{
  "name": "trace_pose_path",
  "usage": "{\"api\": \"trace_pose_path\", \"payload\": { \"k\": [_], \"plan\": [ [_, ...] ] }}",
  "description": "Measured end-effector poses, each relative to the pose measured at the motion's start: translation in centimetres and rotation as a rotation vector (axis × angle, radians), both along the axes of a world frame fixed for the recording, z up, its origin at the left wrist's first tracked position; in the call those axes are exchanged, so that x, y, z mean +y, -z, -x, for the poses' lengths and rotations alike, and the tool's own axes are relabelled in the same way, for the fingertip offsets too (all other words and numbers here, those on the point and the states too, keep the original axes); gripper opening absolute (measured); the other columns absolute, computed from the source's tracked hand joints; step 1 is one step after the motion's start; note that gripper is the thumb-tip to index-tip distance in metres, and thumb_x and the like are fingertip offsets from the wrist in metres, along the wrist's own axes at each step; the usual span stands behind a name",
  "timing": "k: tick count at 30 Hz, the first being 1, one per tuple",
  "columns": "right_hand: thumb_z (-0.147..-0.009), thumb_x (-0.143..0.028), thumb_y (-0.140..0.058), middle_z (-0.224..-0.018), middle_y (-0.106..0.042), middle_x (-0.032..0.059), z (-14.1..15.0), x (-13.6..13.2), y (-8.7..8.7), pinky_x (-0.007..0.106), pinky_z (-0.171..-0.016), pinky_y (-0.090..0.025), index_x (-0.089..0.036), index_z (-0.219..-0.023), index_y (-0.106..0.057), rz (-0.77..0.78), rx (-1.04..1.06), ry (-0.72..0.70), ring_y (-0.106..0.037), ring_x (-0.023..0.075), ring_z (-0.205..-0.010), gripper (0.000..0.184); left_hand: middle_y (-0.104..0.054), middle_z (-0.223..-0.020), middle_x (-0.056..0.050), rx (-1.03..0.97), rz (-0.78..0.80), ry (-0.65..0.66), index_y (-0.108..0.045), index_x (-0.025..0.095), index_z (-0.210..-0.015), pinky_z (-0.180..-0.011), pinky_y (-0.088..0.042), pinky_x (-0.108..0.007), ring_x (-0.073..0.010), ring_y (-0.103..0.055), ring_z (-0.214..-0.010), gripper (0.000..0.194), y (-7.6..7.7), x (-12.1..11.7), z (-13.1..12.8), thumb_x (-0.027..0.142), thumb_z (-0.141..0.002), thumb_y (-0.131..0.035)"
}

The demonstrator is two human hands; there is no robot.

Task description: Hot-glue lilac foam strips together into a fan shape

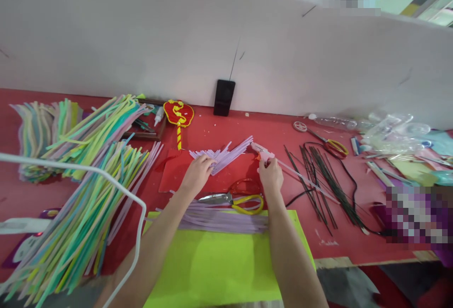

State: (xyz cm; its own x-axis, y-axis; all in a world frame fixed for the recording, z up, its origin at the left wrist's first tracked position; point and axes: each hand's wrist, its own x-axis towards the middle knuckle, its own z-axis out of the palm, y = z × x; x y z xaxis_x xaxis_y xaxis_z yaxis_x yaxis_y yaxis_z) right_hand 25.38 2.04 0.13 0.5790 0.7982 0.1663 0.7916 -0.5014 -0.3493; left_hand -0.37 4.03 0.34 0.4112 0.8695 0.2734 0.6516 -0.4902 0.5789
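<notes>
My left hand (200, 171) is closed at the fingertips on a V-shaped piece of lilac pipe cleaners (231, 154), lying over a red sheet (173, 175). In my right hand (271, 174) is a pale pink hot glue gun (266, 154), its nozzle pointing at the tip of the lilac piece. A long clear glue stick (307, 180) sticks out of the gun's back. Between my forearms lie scissors with yellow handles (247, 203), on a bundle of loose lilac pipe cleaners (222, 221). Under the bundle is a yellow-green board (219, 265).
Bundles of pastel pipe cleaners (88, 204) cover the left side, crossed by a white cable (116, 185). A red and yellow fan-shaped ornament (179, 113) and a phone (224, 98) are at the back. Dark stems (325, 185), more scissors (334, 146) and plastic wrapping (396, 133) lie right.
</notes>
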Motion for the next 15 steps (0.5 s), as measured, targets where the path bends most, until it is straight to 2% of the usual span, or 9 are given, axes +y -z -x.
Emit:
{"api": "trace_pose_path", "payload": {
  "k": [6, 10, 15],
  "plan": [
    [-0.087, -0.039, -0.043, -0.086, -0.065, 0.0097, 0.1, -0.1, -0.6, 0.027, -0.064, -0.034, -0.017, -0.090, -0.056, 0.038, 0.055, 0.014, -0.059, 0.0220, -0.081, 0.027, -0.058, -0.098, -0.006, -0.098, 0.035, 0.046, -0.062, 0.018, -0.103, -0.090, -0.047, -0.035, -0.0182, -0.056, -0.095, 0.024, 2.6, 0.7, -0.1, 0.009, -0.084, -0.052],
    [-0.086, -0.045, -0.041, -0.083, -0.066, 0.0105, -0.5, -0.4, -0.9, 0.028, -0.065, -0.036, -0.017, -0.090, -0.058, 0.038, 0.090, 0.045, -0.059, 0.0229, -0.078, 0.033, -0.057, -0.097, -0.006, -0.116, 0.046, 0.045, -0.062, 0.019, -0.104, -0.089, -0.047, -0.035, -0.0179, -0.057, -0.094, 0.025, 2.7, 0.6, -0.1, 0.008, -0.083, -0.052],
    [-0.084, -0.050, -0.042, -0.082, -0.066, 0.0137, -2.2, -0.9, -0.8, 0.032, -0.069, -0.039, -0.016, -0.089, -0.059, -0.057, 0.125, 0.079, -0.060, 0.0271, -0.080, 0.039, -0.058, -0.098, -0.006, -0.127, 0.046, 0.043, -0.062, 0.019, -0.103, -0.089, -0.047, -0.035, -0.0181, -0.057, -0.095, 0.024, 2.6, 0.6, -0.1, 0.009, -0.083, -0.052]
  ]
}}
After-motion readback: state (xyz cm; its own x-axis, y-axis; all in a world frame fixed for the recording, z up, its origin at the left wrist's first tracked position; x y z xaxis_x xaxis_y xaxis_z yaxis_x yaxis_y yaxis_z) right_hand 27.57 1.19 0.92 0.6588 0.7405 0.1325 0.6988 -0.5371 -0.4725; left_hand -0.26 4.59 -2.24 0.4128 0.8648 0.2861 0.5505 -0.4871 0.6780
